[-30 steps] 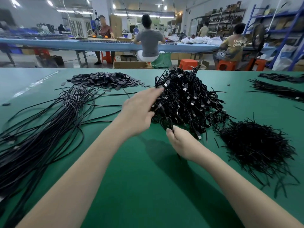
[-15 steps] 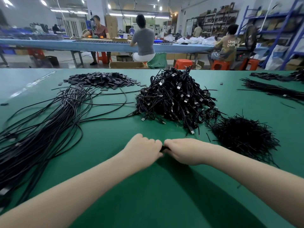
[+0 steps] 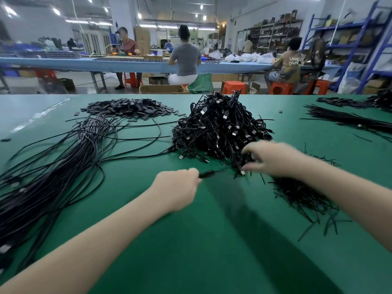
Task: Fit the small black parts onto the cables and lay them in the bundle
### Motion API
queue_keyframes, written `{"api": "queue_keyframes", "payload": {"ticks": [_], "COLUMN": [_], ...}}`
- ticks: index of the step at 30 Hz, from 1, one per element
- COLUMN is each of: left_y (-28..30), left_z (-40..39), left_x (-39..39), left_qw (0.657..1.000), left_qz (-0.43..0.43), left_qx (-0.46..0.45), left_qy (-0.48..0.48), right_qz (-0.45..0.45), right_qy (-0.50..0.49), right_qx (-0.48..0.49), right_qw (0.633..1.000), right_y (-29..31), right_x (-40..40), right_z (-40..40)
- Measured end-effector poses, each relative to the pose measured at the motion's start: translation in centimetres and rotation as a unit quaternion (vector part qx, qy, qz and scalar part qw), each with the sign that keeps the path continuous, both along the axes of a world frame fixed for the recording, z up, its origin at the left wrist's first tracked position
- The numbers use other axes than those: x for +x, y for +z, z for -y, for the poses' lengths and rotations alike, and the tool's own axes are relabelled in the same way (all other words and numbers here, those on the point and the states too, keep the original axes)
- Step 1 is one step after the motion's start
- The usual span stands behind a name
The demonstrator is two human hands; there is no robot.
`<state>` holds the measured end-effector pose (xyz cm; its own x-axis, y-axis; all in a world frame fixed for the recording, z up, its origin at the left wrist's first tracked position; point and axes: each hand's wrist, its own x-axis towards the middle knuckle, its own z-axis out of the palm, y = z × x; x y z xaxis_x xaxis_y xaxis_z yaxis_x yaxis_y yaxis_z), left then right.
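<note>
From the head camera, the job looks well under way but far from over. A long bundle of cables (image 3: 48, 166) lies well off to the outer side of the left hand's (image 3: 177, 187) knuckles, which I take to be finished work, while a tall tangled heap of cables (image 3: 218, 128) with plug ends sits just beyond the right hand's (image 3: 273, 159) fingertips. A flat pile of small black parts (image 3: 127, 107) lies well beyond the left fingers, and a mound of short black strands (image 3: 301, 194) sits partly under the right wrist.

The left fingers are curled tight round one cable (image 3: 209, 173), whose thicker dark end pokes out just past the knuckles toward the right hand. Whether a part is seated on it I cannot tell. The right fingers are spread loosely and blurred, thumb and forefinger apart at the heap's near edge, gripping nothing that I can make out
</note>
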<state>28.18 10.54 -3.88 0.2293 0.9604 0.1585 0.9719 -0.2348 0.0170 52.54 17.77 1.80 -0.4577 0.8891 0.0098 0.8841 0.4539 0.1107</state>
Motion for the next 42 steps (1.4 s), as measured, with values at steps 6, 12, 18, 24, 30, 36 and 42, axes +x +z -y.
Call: {"api": "queue_keyframes", "payload": {"ticks": [6, 12, 18, 24, 30, 36, 42], "left_y": [3.6, 6.5, 6.8, 7.2, 7.5, 7.9, 7.6], "left_z": [-2.7, -3.1, -3.3, -3.1, -3.1, -2.9, -3.1], "left_x": [-1.3, -0.1, -2.0, -3.8, -4.9, -5.2, -5.1], "left_qw": [0.869, 0.791, 0.792, 0.803, 0.808, 0.814, 0.816], "left_qz": [0.483, 0.593, 0.584, 0.564, 0.555, 0.542, 0.541], "left_qx": [-0.100, -0.148, -0.175, -0.192, -0.195, -0.203, -0.204], "left_qy": [0.044, -0.036, -0.037, -0.030, -0.029, -0.039, -0.027], "right_qz": [-0.011, -0.041, -0.088, -0.062, -0.016, 0.027, -0.263], "right_qy": [-0.353, -0.383, -0.410, -0.406, -0.373, -0.348, -0.124], "right_qx": [0.078, -0.008, -0.020, -0.039, -0.025, 0.008, 0.207], "right_qw": [0.932, 0.923, 0.908, 0.911, 0.927, 0.937, 0.934], "right_y": [2.4, -0.1, -1.5, -1.7, -1.3, -1.7, 1.5], "right_x": [10.2, 12.0, 12.5, 13.5, 12.4, 13.1, 5.4], "right_z": [-5.8, -7.5, -9.2, -11.1, -11.1, -12.0, -6.8]}}
